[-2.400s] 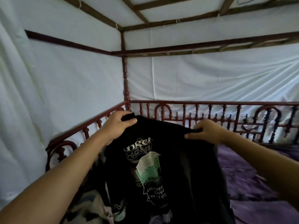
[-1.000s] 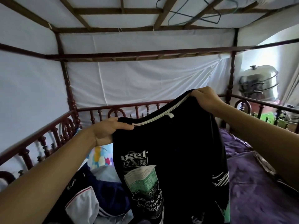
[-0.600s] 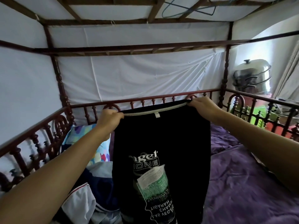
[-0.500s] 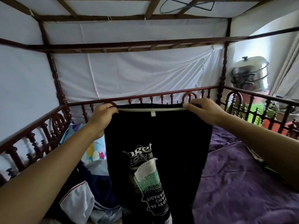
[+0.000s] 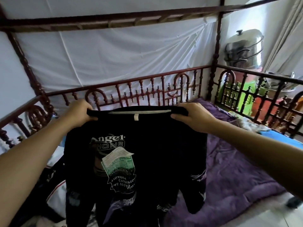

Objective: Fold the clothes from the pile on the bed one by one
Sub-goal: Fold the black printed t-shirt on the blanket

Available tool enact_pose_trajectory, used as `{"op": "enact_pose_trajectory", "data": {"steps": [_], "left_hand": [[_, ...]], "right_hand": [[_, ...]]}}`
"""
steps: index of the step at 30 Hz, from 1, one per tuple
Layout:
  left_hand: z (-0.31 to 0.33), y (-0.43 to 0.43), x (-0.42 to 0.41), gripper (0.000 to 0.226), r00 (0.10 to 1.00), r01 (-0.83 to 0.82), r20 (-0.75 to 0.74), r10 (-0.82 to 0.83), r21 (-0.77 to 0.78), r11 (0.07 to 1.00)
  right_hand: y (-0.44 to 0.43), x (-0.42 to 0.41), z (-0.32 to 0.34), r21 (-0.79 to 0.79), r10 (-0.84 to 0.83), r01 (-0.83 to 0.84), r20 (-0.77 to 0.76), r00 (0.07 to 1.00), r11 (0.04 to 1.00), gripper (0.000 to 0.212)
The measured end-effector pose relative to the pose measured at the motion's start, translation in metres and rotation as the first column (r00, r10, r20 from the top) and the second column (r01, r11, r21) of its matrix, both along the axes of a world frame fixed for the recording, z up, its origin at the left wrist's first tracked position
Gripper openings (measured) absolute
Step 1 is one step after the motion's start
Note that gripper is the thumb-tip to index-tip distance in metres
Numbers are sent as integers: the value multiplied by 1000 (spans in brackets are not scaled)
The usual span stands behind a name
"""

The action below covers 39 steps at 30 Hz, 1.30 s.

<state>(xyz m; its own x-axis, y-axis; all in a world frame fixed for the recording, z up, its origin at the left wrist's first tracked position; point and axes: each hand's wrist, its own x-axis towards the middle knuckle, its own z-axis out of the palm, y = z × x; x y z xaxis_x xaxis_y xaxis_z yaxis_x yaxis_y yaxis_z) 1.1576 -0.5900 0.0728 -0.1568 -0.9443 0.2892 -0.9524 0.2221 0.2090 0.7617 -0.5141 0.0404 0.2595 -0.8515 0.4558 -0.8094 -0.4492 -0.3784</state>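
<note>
A black T-shirt (image 5: 157, 145) with a white and green print hangs in the air in front of me, held up by its shoulders. My left hand (image 5: 78, 113) grips the left shoulder and my right hand (image 5: 195, 117) grips the right shoulder, with the neckline stretched level between them. The shirt's lower part dangles over the pile of clothes (image 5: 54, 194) at the lower left, which shows dark and white garments and is partly hidden by the shirt and my left arm.
A purple blanket (image 5: 237, 174) covers the bed to the right. A dark red wooden railing (image 5: 147, 90) runs around the bed, with white cloth hung behind it. Stacked metal pots (image 5: 244, 49) stand outside the rail at the far right.
My hands have levelled the shirt and drawn it nearer, its neckline now stretched straight. The view has tilted down and to the right, so more of the purple blanket shows.
</note>
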Motion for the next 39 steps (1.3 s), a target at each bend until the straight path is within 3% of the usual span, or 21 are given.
{"op": "enact_pose_trajectory", "data": {"steps": [1,4,6,12,17,21,29,39], "left_hand": [[-9,-10,-7,4,998,-40,41,42,-56,998],[-31,-39,-36,12,977,-198,44,208,-172,965],[-41,-64,-61,16,957,-279,29,290,-193,941],[-82,-154,-172,22,909,-363,-254,329,-99,927],[-139,-216,-283,26,835,-304,-439,332,134,943],[-184,-248,-357,22,900,-207,-356,251,158,966],[-254,-308,-528,23,932,131,-361,-28,264,956],[-311,-341,-771,21,885,355,-415,-210,311,882]], "right_hand": [[-5,-6,-8,34,14,-15,39,999,999,30],[-17,-33,-33,95,-7,-9,166,986,995,16],[-26,-57,-52,156,-67,33,213,975,987,19],[-59,-143,-127,334,-139,34,294,946,942,29],[-97,-224,-187,483,-327,175,250,911,858,31],[-117,-290,-231,589,-486,317,149,861,743,28],[-122,-415,-290,662,-791,573,51,610,484,24],[-136,-600,-373,644,-914,740,-158,374,192,31]]}}
